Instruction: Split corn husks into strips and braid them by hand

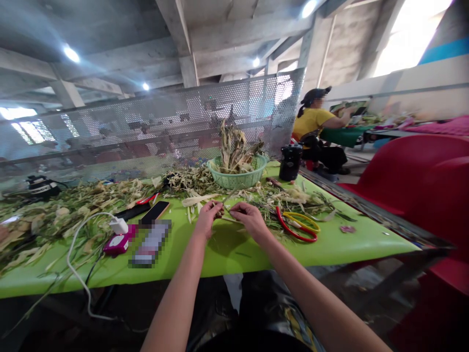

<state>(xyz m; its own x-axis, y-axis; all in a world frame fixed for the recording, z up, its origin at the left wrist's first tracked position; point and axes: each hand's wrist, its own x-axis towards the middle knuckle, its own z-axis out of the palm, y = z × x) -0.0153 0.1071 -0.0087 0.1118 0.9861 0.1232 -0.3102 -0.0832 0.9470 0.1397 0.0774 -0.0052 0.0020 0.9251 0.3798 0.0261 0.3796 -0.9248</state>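
Note:
Over the green table (264, 256), my left hand (210, 216) is closed in a pinch on a thin, pale strip of dried leaf (230, 219). My right hand (249, 217) pinches the strip's other side, its thumb and forefinger together. The fingertips are small and partly hidden, so the exact grip is hard to make out. A broad pale piece of dried husk (196, 200) lies just beyond my left hand. Right of my right hand rest scissors (297, 226) with red and yellow handles, among plant scraps (271, 212).
Behind my hands stands a green basket (238, 181) of dried leaves, with a black canister (290, 163) beside it. Left are two phones (156, 213), a pink power strip (119, 242) with a charger, and heaped leaves (84, 205). A person in yellow (311, 122) sits beyond a red chair (425, 171).

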